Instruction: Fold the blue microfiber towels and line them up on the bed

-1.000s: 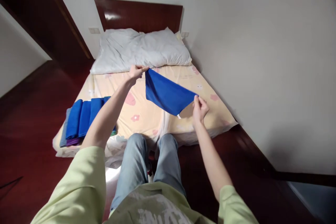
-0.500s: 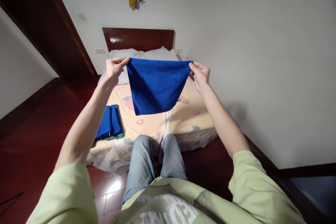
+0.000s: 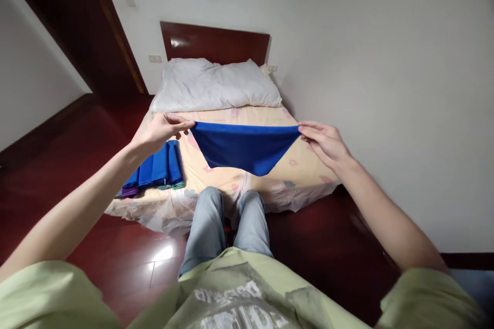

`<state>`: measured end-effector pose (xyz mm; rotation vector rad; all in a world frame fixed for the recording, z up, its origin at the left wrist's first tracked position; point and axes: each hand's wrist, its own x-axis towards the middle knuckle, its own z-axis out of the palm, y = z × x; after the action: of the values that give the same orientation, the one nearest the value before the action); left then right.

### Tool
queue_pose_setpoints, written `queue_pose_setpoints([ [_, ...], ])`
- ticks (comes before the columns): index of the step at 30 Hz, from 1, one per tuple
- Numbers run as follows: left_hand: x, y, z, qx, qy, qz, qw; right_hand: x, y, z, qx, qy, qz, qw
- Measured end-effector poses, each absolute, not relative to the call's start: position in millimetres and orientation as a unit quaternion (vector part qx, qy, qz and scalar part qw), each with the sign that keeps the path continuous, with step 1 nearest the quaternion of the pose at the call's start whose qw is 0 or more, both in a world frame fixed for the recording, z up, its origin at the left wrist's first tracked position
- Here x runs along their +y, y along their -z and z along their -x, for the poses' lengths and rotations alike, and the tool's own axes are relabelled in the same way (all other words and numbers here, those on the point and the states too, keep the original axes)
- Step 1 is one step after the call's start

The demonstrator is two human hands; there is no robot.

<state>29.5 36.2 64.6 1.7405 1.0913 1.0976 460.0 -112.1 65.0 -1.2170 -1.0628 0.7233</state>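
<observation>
A blue towel (image 3: 245, 146) is stretched in the air between my two hands, above the bed. My left hand (image 3: 164, 128) pinches its upper left corner between thumb and fingers. Its upper right corner is pinched by my right hand (image 3: 326, 141). The top edge is taut and almost level, while the lower part hangs down and tapers toward the bottom. Several folded blue towels (image 3: 160, 164) lie side by side on the bed's left front part, with greenish edges showing. Beside them is a purple folded cloth (image 3: 130, 192), partly hidden by my left forearm.
The bed (image 3: 285, 185) has a cream patterned sheet and a sheer cover hanging at the front. A white pillow or quilt (image 3: 219, 85) lies at the dark wooden headboard (image 3: 216, 43). A white wall (image 3: 386, 87) stands close on the right. My knees (image 3: 231, 205) touch or nearly touch the bed's front.
Both hands have come lower and moved farther apart, with the towel lowered and its top edge pulled wider. The view has tipped downward, showing more of the pillow and the folded pile.
</observation>
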Motion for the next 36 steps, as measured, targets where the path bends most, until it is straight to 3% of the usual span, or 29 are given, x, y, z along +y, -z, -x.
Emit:
queue_pose_setpoints([
  [6, 17, -48, -22, 0.486, -0.393, -0.634, 0.456, -118, -40, -470, -0.449, -0.378, 0.551, 0.593],
  [16, 111, 10, -38, 0.501, -0.394, -0.577, 0.511, 19, 14, -438, -0.345, -0.452, 0.596, 0.567],
  [25, 178, 38, -50, 0.425, -0.553, -0.634, 0.335, 108, 48, -450, -0.477, -0.277, 0.516, 0.655],
  [30, 145, 154, -36, 0.458, -0.517, -0.678, 0.252, 80, 145, -456, -0.506, -0.309, 0.530, 0.606],
  [36, 83, 313, -41, 0.642, -0.309, -0.614, 0.339, 28, 295, -409, -0.363, -0.438, 0.665, 0.484],
])
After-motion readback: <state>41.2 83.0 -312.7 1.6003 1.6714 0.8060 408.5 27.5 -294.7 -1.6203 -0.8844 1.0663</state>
